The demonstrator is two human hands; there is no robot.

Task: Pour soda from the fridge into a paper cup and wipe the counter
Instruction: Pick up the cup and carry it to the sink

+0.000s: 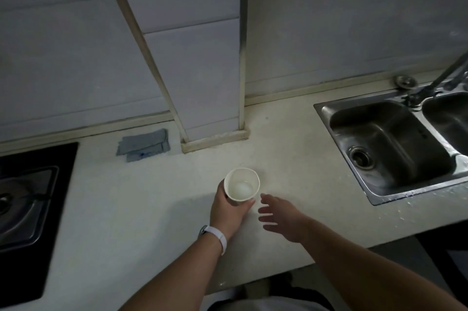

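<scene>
A white paper cup (pixel 242 184) stands upright on the pale counter (pixel 141 209), near the middle. Its inside looks empty. My left hand (pixel 229 209), with a white watch band on the wrist, is wrapped around the cup's near side. My right hand (pixel 281 217) hovers just right of the cup with fingers spread and nothing in it. A folded grey-blue cloth (pixel 143 145) lies flat by the wall, behind and left of the cup. No soda bottle or fridge is in view.
A steel double sink (pixel 390 148) with a tap (pixel 440 78) is set into the counter at the right. A black gas hob (pixel 27 204) fills the left side. A tiled pillar (pixel 210 113) juts onto the counter behind the cup.
</scene>
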